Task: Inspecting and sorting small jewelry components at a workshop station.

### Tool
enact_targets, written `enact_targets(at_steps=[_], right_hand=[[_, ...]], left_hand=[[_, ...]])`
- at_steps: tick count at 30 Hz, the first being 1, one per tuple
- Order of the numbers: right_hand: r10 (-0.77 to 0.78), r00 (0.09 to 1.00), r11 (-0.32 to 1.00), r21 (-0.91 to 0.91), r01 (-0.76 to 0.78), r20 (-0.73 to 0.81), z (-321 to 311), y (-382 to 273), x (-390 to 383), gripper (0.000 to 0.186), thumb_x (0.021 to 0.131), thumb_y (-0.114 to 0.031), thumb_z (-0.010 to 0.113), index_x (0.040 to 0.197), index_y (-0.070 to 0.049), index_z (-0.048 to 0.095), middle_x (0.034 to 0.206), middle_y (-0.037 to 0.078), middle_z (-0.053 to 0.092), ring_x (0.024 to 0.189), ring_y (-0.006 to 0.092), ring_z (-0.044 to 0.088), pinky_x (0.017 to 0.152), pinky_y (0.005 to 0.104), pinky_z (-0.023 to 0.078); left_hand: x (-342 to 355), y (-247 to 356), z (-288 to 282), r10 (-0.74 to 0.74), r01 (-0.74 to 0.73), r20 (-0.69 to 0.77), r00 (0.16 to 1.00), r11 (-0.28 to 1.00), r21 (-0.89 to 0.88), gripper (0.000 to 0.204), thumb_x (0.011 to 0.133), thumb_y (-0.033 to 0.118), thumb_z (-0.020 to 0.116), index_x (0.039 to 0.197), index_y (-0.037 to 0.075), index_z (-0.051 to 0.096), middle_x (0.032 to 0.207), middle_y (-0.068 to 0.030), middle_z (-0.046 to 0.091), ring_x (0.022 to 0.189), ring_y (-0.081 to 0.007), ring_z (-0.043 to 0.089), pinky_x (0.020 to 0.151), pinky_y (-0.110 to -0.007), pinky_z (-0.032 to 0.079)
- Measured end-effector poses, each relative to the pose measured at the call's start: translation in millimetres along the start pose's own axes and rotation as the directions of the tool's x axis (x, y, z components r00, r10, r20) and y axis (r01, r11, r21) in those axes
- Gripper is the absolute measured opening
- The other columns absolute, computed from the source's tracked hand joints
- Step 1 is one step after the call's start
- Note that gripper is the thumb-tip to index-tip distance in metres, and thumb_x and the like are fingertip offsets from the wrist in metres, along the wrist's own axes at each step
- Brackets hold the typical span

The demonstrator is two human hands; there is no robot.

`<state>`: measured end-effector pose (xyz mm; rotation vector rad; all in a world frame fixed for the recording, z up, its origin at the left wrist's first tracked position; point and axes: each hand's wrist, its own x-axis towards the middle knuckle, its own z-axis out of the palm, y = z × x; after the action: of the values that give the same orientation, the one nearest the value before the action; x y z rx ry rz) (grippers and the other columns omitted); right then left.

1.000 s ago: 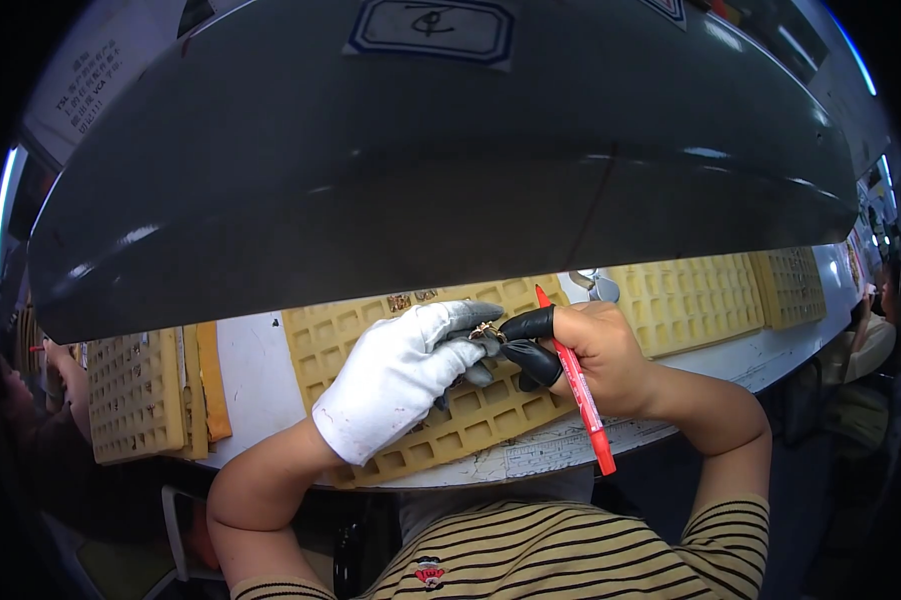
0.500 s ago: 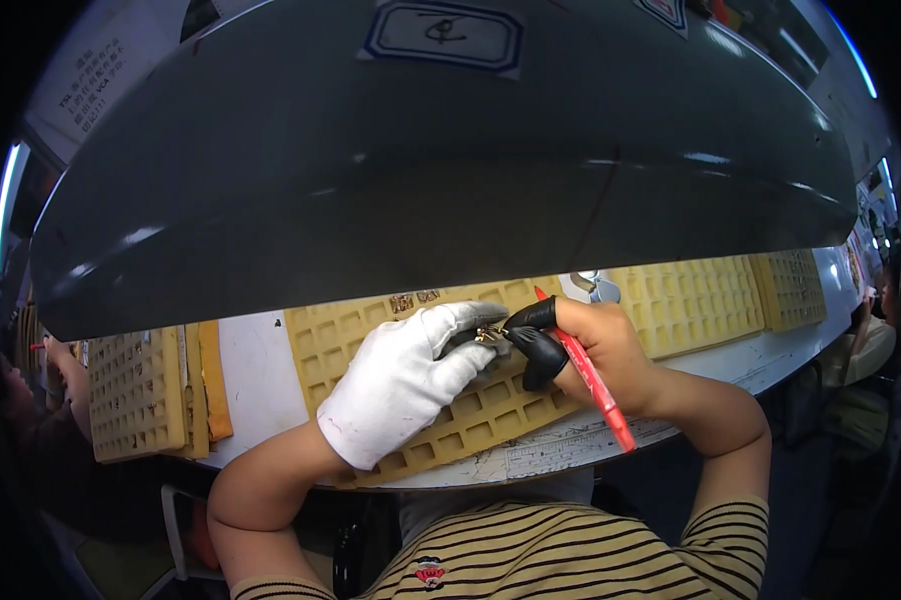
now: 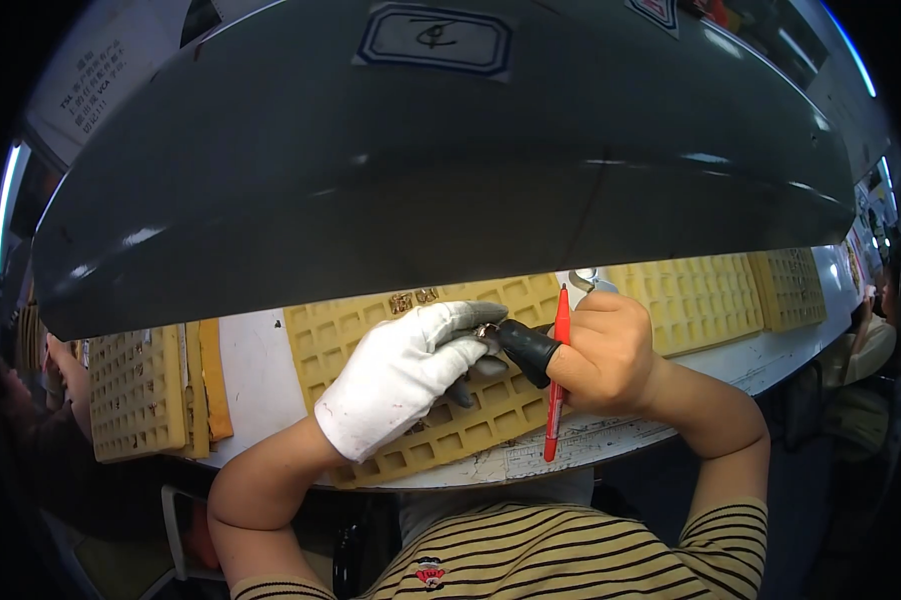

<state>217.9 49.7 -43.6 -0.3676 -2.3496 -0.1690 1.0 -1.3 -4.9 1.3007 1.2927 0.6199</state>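
My left hand (image 3: 396,372), in a white glove with grey fingertips, pinches a small shiny metal piece (image 3: 487,331) between thumb and fingers. My right hand (image 3: 603,352) has black finger covers and is closed around a red pen (image 3: 557,405), which stands nearly upright along the palm. One black-covered finger of it reaches to the metal piece and seems to touch it. Beneath both hands lies a yellow tray (image 3: 483,432) with rows of square pockets. Two small metal pieces (image 3: 402,303) sit in its far pockets. The metal piece's exact shape is too small to tell.
A large dark grey hood (image 3: 441,190) hangs low over the far side. More yellow pocketed trays stand at right (image 3: 686,305) and left (image 3: 136,400) on the white table (image 3: 256,375). A ruler-like scale (image 3: 531,462) runs along the near edge. People sit at both sides.
My right fingers have curled in and the wrist has turned. The red pen has swung from a slant to nearly upright. My left hand has barely moved and still grips the metal piece.
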Motion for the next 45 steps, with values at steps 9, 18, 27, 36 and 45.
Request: enact_targets(at_steps=[9, 18, 27, 36, 45], right_hand=[[0.017, 0.999, 0.999, 0.039, -0.018, 0.037, -0.1, 3.9, -0.8, 0.015, 0.063, -0.009, 0.065, 0.065, -0.012, 0.05, 0.047, -0.001, 0.042, 0.041, 0.0143, 0.046, 0.044, 0.0275, 0.034], [0.434, 0.857, 0.662, 0.548, -0.512, 0.277, -0.3, -5.4, 1.4, 0.021, 0.069, 0.003, 0.066, 0.089, 0.0, 0.062, 0.058, 0.01, 0.056, 0.048, 0.0226, 0.057, 0.047, 0.0323, 0.043], [0.359, 0.907, 0.792, 0.442, -0.421, 0.221, 2.4, -0.8, -2.5, 0.012, 0.069, 0.0, 0.067, 0.074, -0.003, 0.057, 0.05, 0.008, 0.048, 0.044, 0.0242, 0.052, 0.044, 0.0345, 0.038], [0.205, 0.966, 0.919, 0.307, -0.246, 0.159, -4.7, 4.7, -1.4, 0.041, 0.06, -0.009, 0.075, 0.099, 0.001, 0.068, 0.058, 0.006, 0.056, 0.048, 0.0203, 0.054, 0.045, 0.0318, 0.038], [0.012, 1.0, 0.998, 0.066, -0.011, -0.003, -3.9, 1.2, -1.5, 0.011, 0.063, -0.012, 0.063, 0.066, -0.013, 0.052, 0.051, -0.001, 0.039, 0.044, 0.0139, 0.046, 0.045, 0.0275, 0.035]], left_hand=[[2.5, -3.6, -1.2, -0.009, 0.02, 0.069, 0.998, 0.986, -0.167, 0.039, 0.096, 0.024, 0.056, 0.128, 0.001, 0.056, 0.097, -0.0065, 0.069, 0.082, -0.0081, 0.064, 0.069, -0.023, 0.051], [3.0, -8.4, 1.2, -0.007, 0.007, 0.002, 1.0, 0.98, -0.198, 0.045, 0.094, 0.021, 0.06, 0.134, 0.002, 0.051, 0.105, -0.0095, 0.067, 0.086, -0.011, 0.066, 0.078, -0.025, 0.052], [1.2, -1.1, 2.0, -0.001, -0.003, -0.032, 0.999, 0.991, -0.134, 0.04, 0.095, 0.018, 0.058, 0.131, 0.001, 0.054, 0.101, -0.009, 0.069, 0.086, -0.0107, 0.067, 0.078, -0.024, 0.053], [1.4, -1.0, 1.0, 0.063, -0.063, -0.048, 0.997, 0.998, 0.007, 0.043, 0.092, 0.022, 0.06, 0.13, 0.003, 0.055, 0.098, -0.0117, 0.071, 0.086, -0.015, 0.069, 0.079, -0.027, 0.053], [1.3, 2.8, -5.7, 0.08, -0.08, 0.006, 0.997, 0.987, 0.139, 0.048, 0.095, 0.029, 0.057, 0.132, -0.001, 0.052, 0.105, -0.0106, 0.067, 0.091, -0.0136, 0.067, 0.082, -0.026, 0.052]])
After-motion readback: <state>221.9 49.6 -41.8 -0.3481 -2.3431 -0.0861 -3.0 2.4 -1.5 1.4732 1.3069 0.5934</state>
